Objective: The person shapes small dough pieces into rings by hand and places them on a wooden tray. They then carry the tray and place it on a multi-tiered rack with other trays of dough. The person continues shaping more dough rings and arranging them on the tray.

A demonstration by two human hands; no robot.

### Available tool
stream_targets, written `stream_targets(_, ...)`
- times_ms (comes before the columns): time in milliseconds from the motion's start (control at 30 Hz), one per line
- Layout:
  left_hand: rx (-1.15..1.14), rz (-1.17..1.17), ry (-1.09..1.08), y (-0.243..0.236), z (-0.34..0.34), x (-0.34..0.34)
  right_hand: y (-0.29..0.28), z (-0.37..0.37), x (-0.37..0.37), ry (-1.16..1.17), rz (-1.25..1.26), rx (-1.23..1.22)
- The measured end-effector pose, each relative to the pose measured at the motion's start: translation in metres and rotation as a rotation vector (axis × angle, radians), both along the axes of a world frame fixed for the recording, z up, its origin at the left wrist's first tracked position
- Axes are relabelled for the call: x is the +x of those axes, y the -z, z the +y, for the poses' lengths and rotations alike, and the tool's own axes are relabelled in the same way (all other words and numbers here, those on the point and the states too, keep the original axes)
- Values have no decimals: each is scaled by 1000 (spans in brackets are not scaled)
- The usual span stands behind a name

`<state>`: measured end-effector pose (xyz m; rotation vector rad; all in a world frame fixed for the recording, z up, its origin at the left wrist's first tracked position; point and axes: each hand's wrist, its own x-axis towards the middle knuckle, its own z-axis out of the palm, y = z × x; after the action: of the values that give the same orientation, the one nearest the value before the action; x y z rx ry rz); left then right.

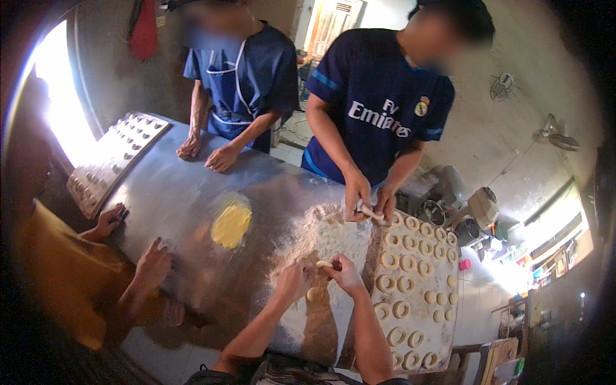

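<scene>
R hand [346, 277] clamped on dough piece [324, 264]; L hand [294, 282] v. close, grip unclear. Uneven pull might tear it.

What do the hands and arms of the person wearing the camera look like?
The left hand and right hand wear no gloves. The left forearm and right forearm are uncovered, with no watch or bracelet visible. Dark cloth shows below; sleeves are hard to make out.
</scene>
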<state>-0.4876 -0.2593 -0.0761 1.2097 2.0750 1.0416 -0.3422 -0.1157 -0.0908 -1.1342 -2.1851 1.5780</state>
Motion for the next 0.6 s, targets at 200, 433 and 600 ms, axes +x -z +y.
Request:
stream_targets(200,227,-421,50,-34,-5,-1,-52,-37,6,53,496,-301)
stream_targets(433,424,124,32,-30,4,1,-35,-44,-30,222,578,-152)
stream_targets(600,614,-281,20,-10,0,19,-34,-52,-2,34,752,-610)
